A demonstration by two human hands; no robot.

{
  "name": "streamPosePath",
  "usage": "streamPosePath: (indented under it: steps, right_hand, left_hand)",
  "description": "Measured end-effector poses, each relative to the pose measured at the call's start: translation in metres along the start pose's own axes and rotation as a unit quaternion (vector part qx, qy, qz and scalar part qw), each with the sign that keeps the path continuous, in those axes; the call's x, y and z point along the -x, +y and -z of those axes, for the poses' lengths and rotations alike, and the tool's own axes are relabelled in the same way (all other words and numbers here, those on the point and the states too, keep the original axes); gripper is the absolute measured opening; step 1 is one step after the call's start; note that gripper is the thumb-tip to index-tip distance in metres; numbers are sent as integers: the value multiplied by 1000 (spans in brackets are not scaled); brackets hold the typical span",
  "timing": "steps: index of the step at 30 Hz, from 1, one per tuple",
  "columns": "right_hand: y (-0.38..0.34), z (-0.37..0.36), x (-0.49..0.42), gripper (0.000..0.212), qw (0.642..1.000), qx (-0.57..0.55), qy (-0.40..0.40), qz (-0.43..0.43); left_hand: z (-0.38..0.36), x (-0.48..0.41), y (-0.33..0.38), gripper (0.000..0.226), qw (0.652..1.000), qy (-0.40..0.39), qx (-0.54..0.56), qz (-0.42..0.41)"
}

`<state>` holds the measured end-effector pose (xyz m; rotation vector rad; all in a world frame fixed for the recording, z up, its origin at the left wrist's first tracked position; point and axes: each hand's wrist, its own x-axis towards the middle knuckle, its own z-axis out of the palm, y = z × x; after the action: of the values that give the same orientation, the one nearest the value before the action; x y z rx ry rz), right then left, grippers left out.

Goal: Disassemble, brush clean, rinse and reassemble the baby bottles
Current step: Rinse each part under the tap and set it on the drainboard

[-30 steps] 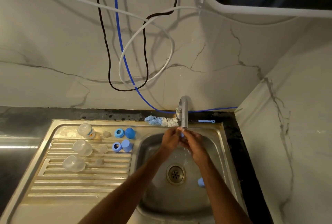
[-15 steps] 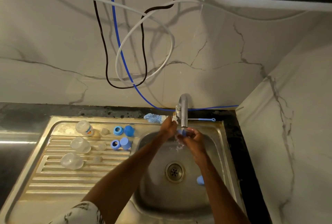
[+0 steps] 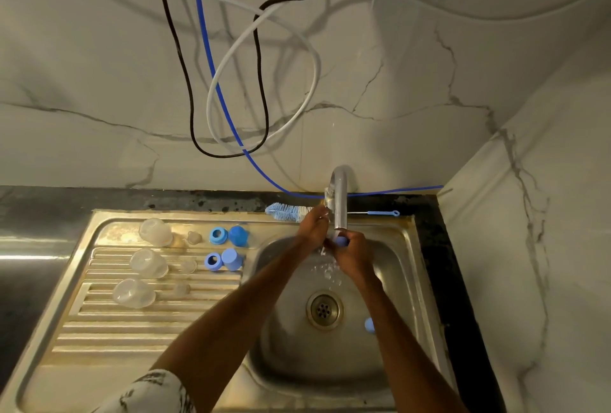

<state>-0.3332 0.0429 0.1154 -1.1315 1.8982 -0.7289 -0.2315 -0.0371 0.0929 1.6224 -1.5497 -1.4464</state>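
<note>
Stainless steel sink: basin catches rinse water. Drainboard: three clear bottles, teats, blue rings, caps, laid out to drain. Right hand: grip clamped on blue part under the tap spout for rinsing. Left hand: beside tap; grip cannot be told.

Below the tap, the right hand gripped a blue bottle part; the left hand was just beside the tap.
</note>
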Motion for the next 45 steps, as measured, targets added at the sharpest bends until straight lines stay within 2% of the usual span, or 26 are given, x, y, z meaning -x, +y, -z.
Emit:
streamPosePath:
  steps: [4, 6, 12, 14, 17, 19, 21, 24, 25, 27, 28, 29, 30, 31, 32, 33, 38, 42, 45]
  right_hand:
    - [-9, 2, -6, 43, 994, 110, 23, -3]
    - [-8, 3, -8, 49, 991, 129, 21, 7]
    - [-3, 1, 0, 38, 995, 89, 16, 27]
    - [3, 3, 3, 40, 997, 61, 8, 43]
    - [9, 11, 8, 35, 999, 8, -33, 17]
    - [6, 20, 10, 33, 996, -17, -91, -21]
    - [0, 33, 16, 30, 987, -17, -156, -45]
    - [-6, 62, 30, 27, 975, 15, -221, -9]
    - [-5, 69, 33, 31, 969, -9, -247, 15]
    - [5, 69, 37, 40, 947, -114, -300, -1]
    - [15, 61, 36, 42, 945, -126, -301, -29]
    - [30, 47, 33, 41, 960, -60, -268, -59]
    - [48, 33, 33, 40, 974, 72, -196, -88]
    - [65, 19, 35, 39, 972, 174, -123, -99]
    - [84, 7, 37, 37, 976, 174, -81, -104]
    - [90, -4, 42, 35, 986, 123, -79, -77]
    - [65, -52, 58, 28, 995, 37, -97, -5]
    - [28, -108, 65, 46, 994, -33, -105, -20]
    - [-1, -151, 71, 48, 991, -18, -130, 41]
  left_hand:
    - [2, -3, -2, 28, 1000, -22, -1, -14]
    - [4, -2, -3, 28, 1000, -26, -3, -15]
    - [1, -5, 1, 22, 999, -46, -14, -11]
    - [-2, -7, 4, 30, 996, -72, -47, -2]
    - [0, -5, 9, 43, 994, -89, -57, -7]
    - [5, -2, 8, 47, 993, -100, -66, -10]
    - [12, 1, -3, 42, 992, -110, -68, -1]
    - [19, 27, -25, 26, 996, -84, -15, 16]
    - [23, 45, -27, 21, 997, -70, 18, 24]
    - [29, 70, -45, 17, 995, -67, 62, 50]
    - [33, 83, -50, 17, 992, -74, 72, 69]
    - [35, 91, -62, 16, 992, -70, 70, 79]
    - [39, 100, -69, 15, 993, -63, 46, 84]
    - [43, 105, -81, 15, 994, -56, 29, 90]
    - [48, 114, -89, 15, 993, -53, 16, 106]
    - [53, 117, -101, 15, 992, -41, 0, 118]
    - [89, 142, -140, 21, 979, 30, -135, 152]
    - [120, 158, -160, 22, 968, 83, -177, 154]
    - [138, 165, -177, 25, 965, 113, -198, 128]
